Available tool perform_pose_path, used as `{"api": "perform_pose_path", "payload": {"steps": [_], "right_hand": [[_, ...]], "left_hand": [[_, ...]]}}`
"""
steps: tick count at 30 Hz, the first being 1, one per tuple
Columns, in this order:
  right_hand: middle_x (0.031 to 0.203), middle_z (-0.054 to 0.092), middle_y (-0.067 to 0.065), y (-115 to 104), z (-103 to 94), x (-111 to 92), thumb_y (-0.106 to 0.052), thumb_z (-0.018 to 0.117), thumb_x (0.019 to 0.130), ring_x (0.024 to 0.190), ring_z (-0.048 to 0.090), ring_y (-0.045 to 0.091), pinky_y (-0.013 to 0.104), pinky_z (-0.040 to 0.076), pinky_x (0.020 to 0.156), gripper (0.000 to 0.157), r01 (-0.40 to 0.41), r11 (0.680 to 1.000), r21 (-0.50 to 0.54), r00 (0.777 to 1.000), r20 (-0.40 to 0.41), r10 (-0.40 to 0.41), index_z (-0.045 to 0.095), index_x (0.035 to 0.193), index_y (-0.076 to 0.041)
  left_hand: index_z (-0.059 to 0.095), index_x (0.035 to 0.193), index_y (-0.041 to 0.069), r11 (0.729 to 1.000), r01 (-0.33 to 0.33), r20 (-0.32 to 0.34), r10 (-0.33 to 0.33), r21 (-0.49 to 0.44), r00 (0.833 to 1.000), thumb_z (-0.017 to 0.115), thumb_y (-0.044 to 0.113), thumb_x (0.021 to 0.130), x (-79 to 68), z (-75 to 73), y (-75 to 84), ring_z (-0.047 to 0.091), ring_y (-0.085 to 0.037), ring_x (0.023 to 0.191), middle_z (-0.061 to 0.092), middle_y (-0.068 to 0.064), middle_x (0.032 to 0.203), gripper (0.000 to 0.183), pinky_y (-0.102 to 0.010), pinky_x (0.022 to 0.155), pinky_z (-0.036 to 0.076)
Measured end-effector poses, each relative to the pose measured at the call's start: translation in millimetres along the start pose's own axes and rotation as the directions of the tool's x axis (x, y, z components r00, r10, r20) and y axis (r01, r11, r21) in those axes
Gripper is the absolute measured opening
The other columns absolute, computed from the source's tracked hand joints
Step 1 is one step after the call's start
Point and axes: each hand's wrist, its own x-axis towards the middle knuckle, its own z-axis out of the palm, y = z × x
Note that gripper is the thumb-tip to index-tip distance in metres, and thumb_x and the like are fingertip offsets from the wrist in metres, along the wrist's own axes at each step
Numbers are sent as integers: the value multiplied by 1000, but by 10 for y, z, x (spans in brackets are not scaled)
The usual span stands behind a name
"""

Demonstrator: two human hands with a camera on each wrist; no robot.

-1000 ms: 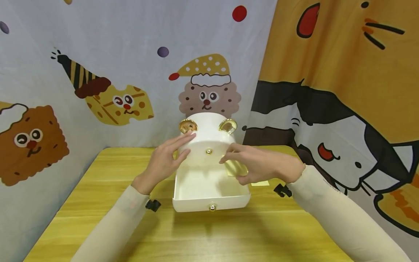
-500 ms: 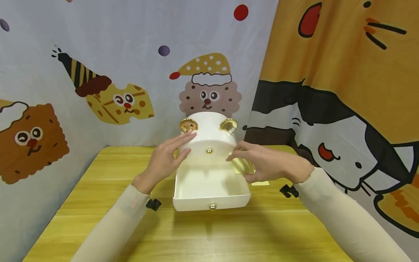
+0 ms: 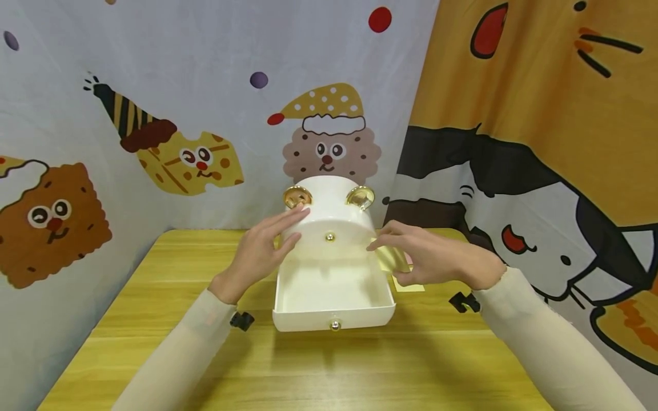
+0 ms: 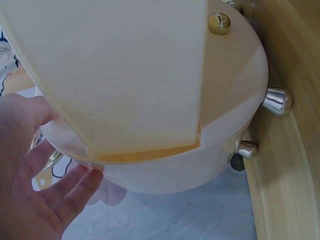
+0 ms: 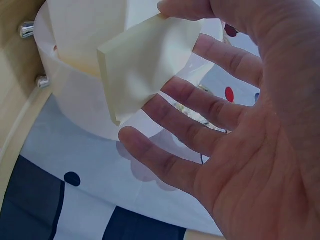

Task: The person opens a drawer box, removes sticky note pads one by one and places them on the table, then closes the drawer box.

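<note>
A white drawer box [image 3: 334, 197] with round gold ears stands on the table, its lower drawer [image 3: 333, 318] pulled out toward me. My left hand [image 3: 259, 245] rests on the box's left side; in the left wrist view its fingertips [image 4: 92, 180] touch the white shell beside the drawer. Just over the drawer's right wall, my right hand [image 3: 432, 254] pinches a pale yellow sticky note pad [image 3: 392, 258] between thumb and fingers. The right wrist view shows the pad [image 5: 145, 65] tilted, with the lowest finger extended below it.
Another yellow sticky note pad [image 3: 409, 285] lies on the wooden table [image 3: 329, 371] right of the drawer, and a bit of pink [image 3: 409, 258] shows behind my right hand. Small gold knobs [image 3: 335, 325] stick out from the drawer fronts. Printed curtains [image 3: 205, 57] hang close behind the table.
My right hand has moved right with the sticky note pad, from above the drawer's inside to its right wall. The left hand has stayed on the box.
</note>
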Motion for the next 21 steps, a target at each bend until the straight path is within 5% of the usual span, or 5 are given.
{"api": "perform_pose_path", "payload": {"steps": [5,12,21], "right_hand": [[154,66,11,62,22,-60,-5,84,94,102,64,19,36,57,90,63,-17,1000,6,1000,-9,17,74,153,-22],[152,67,9,121,56,-111,-6,85,95,110,64,20,37,59,90,60,-37,999,16,999,-21,38,75,151,-22],[152,68,11,193,91,-185,-4,87,94,105,65,20,31,57,82,65,-74,996,41,997,-19,75,73,155,-19]], "left_hand": [[68,166,24,1000,-10,0,10,2,1000,82,18,112,8,5,-3,78,-34,138,66,-5,172,56,-23,53,38],[67,167,26,1000,9,15,-9,-8,1000,80,20,113,3,-2,0,78,-29,108,65,-3,174,56,-23,54,39],[68,166,25,1000,6,11,-6,-8,1000,81,19,113,-5,-11,7,79,-33,132,65,-3,173,55,-25,57,43]]}}
